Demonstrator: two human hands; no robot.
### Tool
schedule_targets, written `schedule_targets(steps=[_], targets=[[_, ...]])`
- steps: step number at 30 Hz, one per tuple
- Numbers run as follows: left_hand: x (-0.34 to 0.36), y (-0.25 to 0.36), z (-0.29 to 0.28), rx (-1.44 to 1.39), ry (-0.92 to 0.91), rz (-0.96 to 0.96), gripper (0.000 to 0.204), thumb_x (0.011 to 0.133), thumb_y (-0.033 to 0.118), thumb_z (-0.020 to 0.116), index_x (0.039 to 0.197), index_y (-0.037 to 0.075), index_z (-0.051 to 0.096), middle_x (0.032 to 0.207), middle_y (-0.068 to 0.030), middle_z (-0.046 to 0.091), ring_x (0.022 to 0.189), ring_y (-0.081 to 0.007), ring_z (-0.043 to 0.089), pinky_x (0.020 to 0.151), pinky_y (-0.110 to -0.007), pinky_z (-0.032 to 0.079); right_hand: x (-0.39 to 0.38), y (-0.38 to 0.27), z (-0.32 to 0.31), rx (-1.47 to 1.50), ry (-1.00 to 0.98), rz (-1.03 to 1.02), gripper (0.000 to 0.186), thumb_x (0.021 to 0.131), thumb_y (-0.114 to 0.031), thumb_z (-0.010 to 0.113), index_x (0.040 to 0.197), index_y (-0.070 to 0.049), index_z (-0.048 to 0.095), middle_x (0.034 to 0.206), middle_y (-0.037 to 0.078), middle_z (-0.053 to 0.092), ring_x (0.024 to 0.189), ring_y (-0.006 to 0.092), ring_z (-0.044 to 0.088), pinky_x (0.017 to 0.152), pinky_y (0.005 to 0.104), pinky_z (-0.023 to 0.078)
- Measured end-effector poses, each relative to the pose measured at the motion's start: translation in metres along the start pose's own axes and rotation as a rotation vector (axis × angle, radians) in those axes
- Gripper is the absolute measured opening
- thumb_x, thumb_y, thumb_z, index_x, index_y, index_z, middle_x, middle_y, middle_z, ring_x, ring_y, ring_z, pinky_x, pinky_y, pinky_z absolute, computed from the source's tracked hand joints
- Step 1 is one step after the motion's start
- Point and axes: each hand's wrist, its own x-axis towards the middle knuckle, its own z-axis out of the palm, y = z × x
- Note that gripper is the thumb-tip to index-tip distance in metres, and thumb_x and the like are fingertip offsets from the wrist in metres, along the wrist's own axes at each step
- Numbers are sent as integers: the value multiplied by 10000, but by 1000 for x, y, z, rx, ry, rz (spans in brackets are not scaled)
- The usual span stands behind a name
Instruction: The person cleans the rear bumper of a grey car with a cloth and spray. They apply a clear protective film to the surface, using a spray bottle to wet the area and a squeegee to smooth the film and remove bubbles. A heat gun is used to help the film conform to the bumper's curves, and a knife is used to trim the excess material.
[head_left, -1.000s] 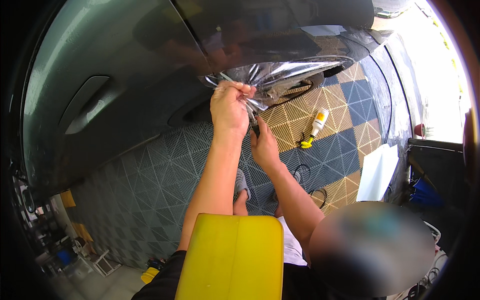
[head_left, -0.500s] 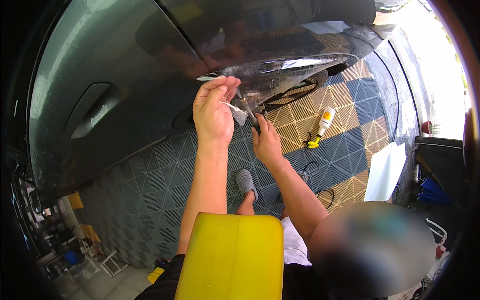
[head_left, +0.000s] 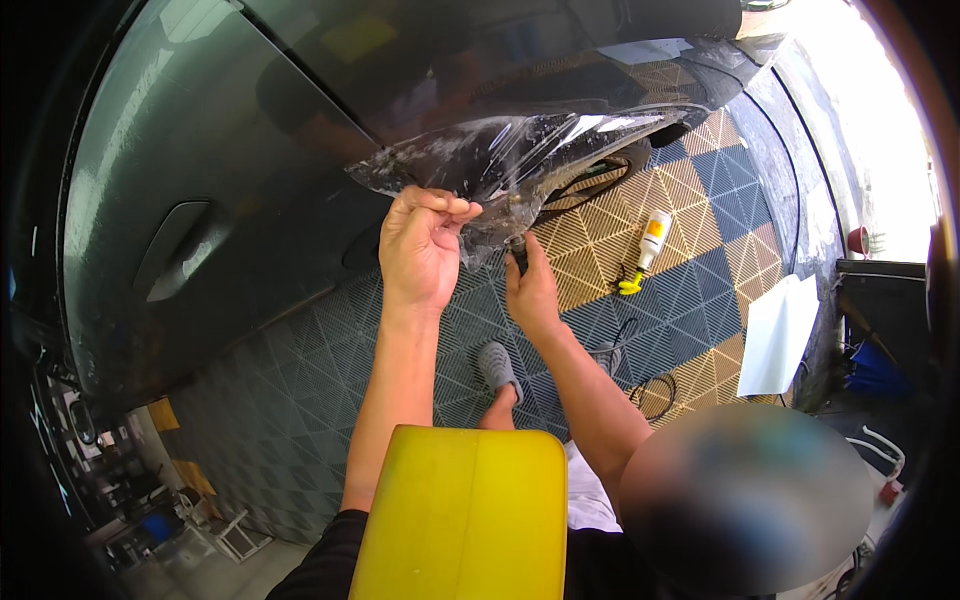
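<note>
A clear plastic film [head_left: 490, 155] hangs crumpled and partly loose from the lower side of a dark glossy car [head_left: 270, 190]. My left hand [head_left: 422, 245] is closed in a pinch on the film's near edge, close to the gap between two panels. Just to its right, my right hand [head_left: 532, 295] is wrapped round a slim tool with a dark handle [head_left: 519, 258]. The tool's front end lies behind or against the film, so its kind cannot be made out. A blurred round shape hides the upper part of my right arm.
Right of my right hand, a white spray bottle with a yellow head [head_left: 651, 245] lies on the floor tiles [head_left: 690, 275]. Dark cord [head_left: 652, 395] loops near my foot. A white sheet [head_left: 777, 338] lies farther right. A yellow panel [head_left: 460, 510] covers the lower middle.
My left hand has come down and slightly left, drawing more film away from the car. The film now spreads wider and covers the tool's front end. My right hand has moved little.
</note>
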Motion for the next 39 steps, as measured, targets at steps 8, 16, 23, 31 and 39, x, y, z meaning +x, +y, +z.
schedule_targets(steps=[8, 16, 23, 31, 39], targets=[[-9, 13, -5, 93, -9, -76, 209, 890, -31, 550, 1043, 61, 659, 1073, -108, 710, 1019, -277, 689, 931, -412, 526, -5, 10, 4, -3, -17, -15, 433, 941, -110, 611, 1337, -25, 457, 999, 190, 577, 820, 377, 617, 707, 454, 524], [9, 18, 15, 185, 6, 114, 215, 930, 2, 567, 1114, 40, 671, 1142, -117, 702, 1045, -272, 675, 905, -360, 508, 1, 0, 14, 51, -56, 27, 444, 961, -118, 599, 1356, 0, 435, 1084, 214, 593, 878, 377, 629, 755, 430, 519], [20, 22, -3, 118, -147, 68, 155, 900, -48, 538, 966, 17, 662, 977, -151, 718, 934, -275, 688, 867, -357, 521, 6, -6, 22, 86, 28, 52, 442, 948, -89, 608, 1343, 12, 436, 1009, 206, 600, 829, 381, 632, 717, 443, 523], [-23, -12, -21, 485, 71, -79, 152, 960, 59, 625, 1095, -2, 658, 1001, -112, 723, 903, -182, 691, 830, -306, 547, -11, 12, 34, 24, 29, -26, 446, 933, -87, 613, 1335, -10, 435, 1031, 228, 603, 897, 420, 622, 731, 467, 525], [-13, -21, -34, 636, 176, 52, 179, 966, 77, 637, 1107, -30, 662, 964, -118, 724, 859, -163, 678, 823, -306, 554, -7, 32, 18, -56, -123, -20, 487, 923, -115, 629, 1361, -42, 431, 973, 202, 579, 826, 401, 603, 694, 478, 516]])
